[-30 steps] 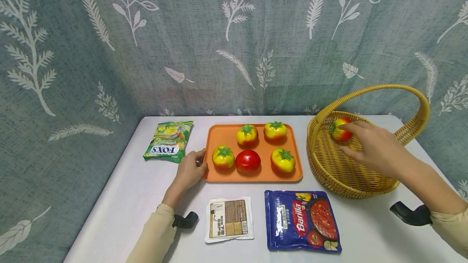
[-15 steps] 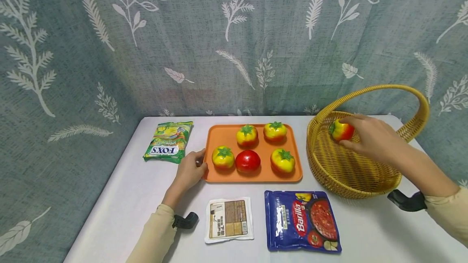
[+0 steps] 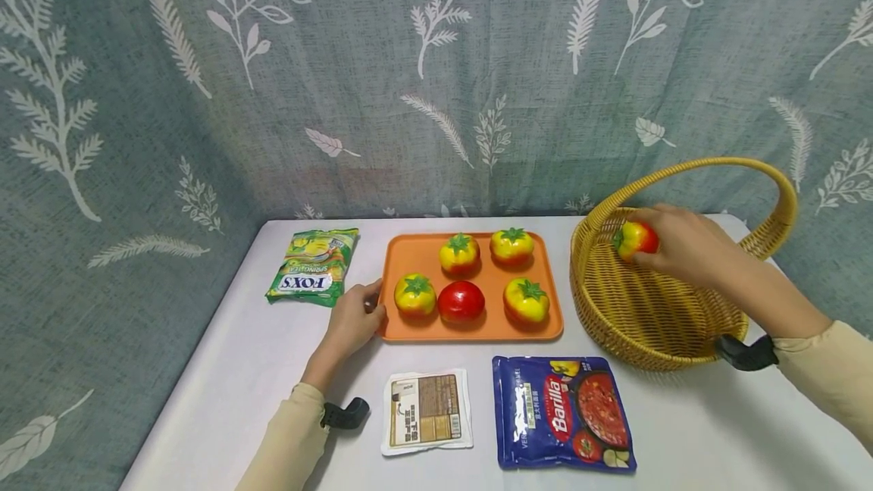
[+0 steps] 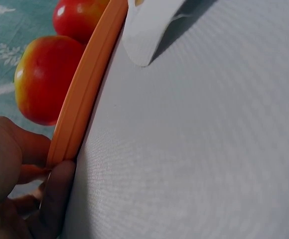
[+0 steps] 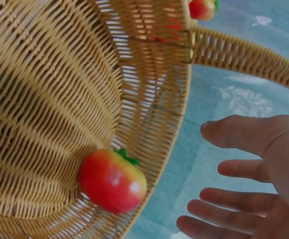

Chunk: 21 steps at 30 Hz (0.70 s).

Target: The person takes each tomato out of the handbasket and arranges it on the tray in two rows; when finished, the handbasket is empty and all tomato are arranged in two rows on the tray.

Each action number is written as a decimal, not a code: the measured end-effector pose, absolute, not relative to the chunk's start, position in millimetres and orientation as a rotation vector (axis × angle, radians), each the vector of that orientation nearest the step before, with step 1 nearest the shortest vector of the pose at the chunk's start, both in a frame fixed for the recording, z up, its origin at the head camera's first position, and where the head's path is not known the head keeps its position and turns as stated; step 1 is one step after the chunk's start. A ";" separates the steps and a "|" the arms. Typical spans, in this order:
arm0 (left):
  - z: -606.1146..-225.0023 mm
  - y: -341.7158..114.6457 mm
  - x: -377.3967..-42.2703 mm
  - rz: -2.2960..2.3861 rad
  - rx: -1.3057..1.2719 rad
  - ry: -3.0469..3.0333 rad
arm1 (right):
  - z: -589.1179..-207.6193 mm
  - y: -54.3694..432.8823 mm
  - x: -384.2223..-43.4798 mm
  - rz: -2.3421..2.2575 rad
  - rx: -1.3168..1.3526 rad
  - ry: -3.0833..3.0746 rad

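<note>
My left hand (image 3: 352, 319) holds the left edge of an orange tray (image 3: 409, 245); in the left wrist view thumb and fingers (image 4: 57, 194) meet its rim. On the tray sit several toy tomatoes, most yellow-red with green leaves, such as the front-left tomato (image 3: 415, 295), plus a plain red one (image 3: 461, 301). Over the wicker basket (image 3: 655, 317) hovers my right hand (image 3: 689, 241), close to the tomato (image 3: 630, 241) lying inside at the back left. From the right wrist, the fingers (image 5: 236, 201) look spread, apart from that basket tomato (image 5: 113, 181).
A green Fox's packet (image 3: 314, 265) lies left of the tray. In front are a white-and-brown packet (image 3: 427, 411) and a blue Barilla pouch (image 3: 564, 413). The basket's tall handle (image 3: 709, 163) arches over the right arm's side. A patterned curtain (image 3: 436, 97) stands behind the table.
The right hand has shifted leftward and slightly farther back over the basket. The basket tomato stays in nearly the same spot. My left hand keeps its place at the tray.
</note>
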<state>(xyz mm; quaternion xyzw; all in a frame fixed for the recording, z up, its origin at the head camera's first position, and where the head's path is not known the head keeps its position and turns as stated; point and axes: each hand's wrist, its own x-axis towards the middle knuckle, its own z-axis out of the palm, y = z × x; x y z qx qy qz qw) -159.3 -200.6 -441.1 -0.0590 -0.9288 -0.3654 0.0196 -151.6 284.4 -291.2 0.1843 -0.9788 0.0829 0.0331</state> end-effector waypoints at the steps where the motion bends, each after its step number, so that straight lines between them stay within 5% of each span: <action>1: -441.2 -200.4 -159.1 -1.138 -0.181 -2.882 | -291.6 285.0 -153.7 0.259 0.563 -3.025; 21: -440.8 -200.1 -158.2 -1.142 -0.183 -2.869 | -315.9 299.5 -195.3 0.258 0.541 -3.128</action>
